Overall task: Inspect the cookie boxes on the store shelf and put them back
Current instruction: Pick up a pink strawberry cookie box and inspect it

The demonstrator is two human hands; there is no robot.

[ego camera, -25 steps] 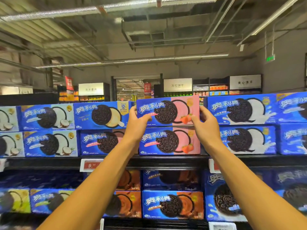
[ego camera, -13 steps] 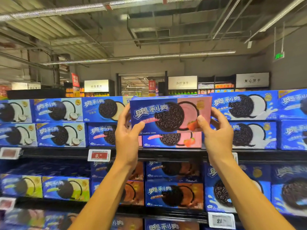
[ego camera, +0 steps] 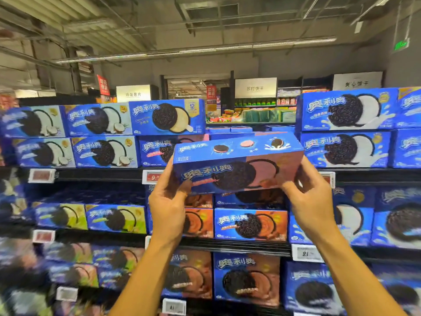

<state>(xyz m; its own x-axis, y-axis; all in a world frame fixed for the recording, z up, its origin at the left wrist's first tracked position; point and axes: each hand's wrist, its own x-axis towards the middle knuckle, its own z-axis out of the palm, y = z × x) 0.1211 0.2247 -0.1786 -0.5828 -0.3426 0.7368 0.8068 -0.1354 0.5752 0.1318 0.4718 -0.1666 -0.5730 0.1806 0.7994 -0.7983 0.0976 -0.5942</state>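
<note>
I hold a blue and pink cookie box (ego camera: pixel 237 165) in front of the shelf, tilted so its top face shows. My left hand (ego camera: pixel 167 206) grips its lower left corner and my right hand (ego camera: pixel 312 201) grips its lower right corner. Behind it the top shelf (ego camera: pixel 95 173) has a gap in the upper row, with another pink box (ego camera: pixel 157 150) of the same kind partly hidden behind the held one.
Rows of blue cookie boxes fill the shelves: coconut ones (ego camera: pixel 100 120) at left, white-cream ones (ego camera: pixel 344 109) at right, orange ones (ego camera: pixel 250 224) below. Price tags (ego camera: pixel 305 253) line the shelf edges. Other aisles and signs (ego camera: pixel 255 87) stand behind.
The box has come off the top row and down toward me, tilting so its top face shows. Both hands have lowered with it. The view has moved closer.
</note>
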